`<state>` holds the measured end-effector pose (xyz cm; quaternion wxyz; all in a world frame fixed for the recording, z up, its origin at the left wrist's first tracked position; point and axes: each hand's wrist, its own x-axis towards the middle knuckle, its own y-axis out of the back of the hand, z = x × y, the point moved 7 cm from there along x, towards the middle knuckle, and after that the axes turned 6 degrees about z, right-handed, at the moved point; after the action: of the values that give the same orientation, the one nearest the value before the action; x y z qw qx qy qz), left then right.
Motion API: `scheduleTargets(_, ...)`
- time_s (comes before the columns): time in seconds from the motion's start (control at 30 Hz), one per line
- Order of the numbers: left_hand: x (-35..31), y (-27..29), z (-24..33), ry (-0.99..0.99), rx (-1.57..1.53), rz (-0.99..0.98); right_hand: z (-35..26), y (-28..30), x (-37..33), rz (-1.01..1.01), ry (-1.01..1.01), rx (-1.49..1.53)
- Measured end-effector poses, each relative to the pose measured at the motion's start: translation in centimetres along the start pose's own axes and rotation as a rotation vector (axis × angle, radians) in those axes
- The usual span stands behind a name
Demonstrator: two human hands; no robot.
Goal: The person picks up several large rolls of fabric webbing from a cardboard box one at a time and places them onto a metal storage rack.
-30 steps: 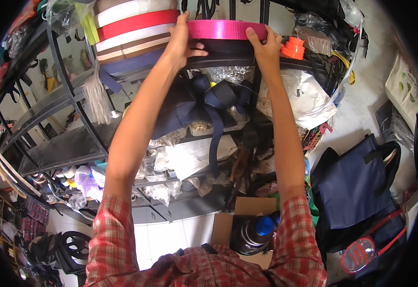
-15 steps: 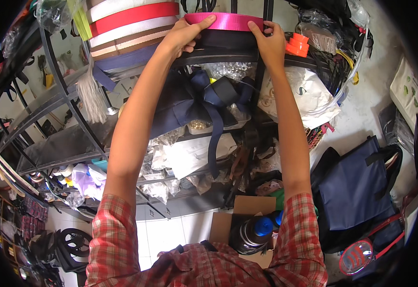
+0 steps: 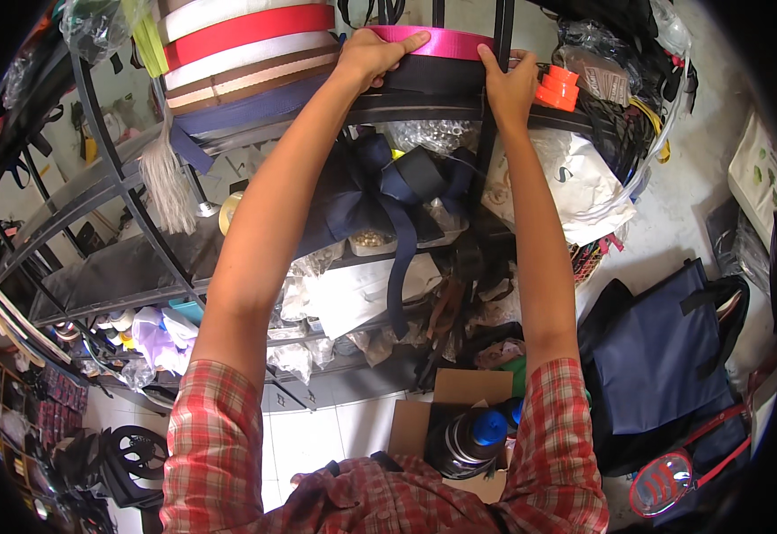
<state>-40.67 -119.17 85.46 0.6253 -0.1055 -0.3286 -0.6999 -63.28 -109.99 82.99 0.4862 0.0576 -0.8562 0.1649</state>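
Note:
A flat roll of shiny pink webbing point(image 3: 449, 41) lies on top of a black roll of webbing point(image 3: 433, 75) on the upper shelf. My left hand point(image 3: 383, 59) grips the pink roll's left side, thumb stretched along its front edge and fingers curled around the end. At the opposite side my right hand point(image 3: 510, 82) holds it with the thumb on the front edge; its fingers go behind and are partly hidden. Left of my left hand rises a stack of wide rolls with a red roll point(image 3: 250, 36). Small orange rolls point(image 3: 558, 87) sit just right of my right hand.
Black metal posts point(image 3: 501, 27) frame the shelf. Dark blue strap point(image 3: 399, 254) hangs from the level below, near a white plastic bag point(image 3: 575, 182). An open carton point(image 3: 473, 386) with a blue-capped bottle point(image 3: 488, 429) stands low. A navy bag point(image 3: 660, 347) is at right.
Both my hands have shifted to the right, the left one more. The pink roll has slid slightly to the right on the black one.

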Motion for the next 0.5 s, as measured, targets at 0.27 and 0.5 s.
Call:
scheduleTargets(0.27,-0.5,0.2,-0.6,-0.014,-0.022,-0.022,1.1,-0.7,-0.1,-0.174,-0.143,0.091)
scheduleTargets(0.5,-0.8,0.2,-0.5,-0.029,-0.042,-0.016,1.2,-1.3,-0.2,-0.248,-0.161,0.144)
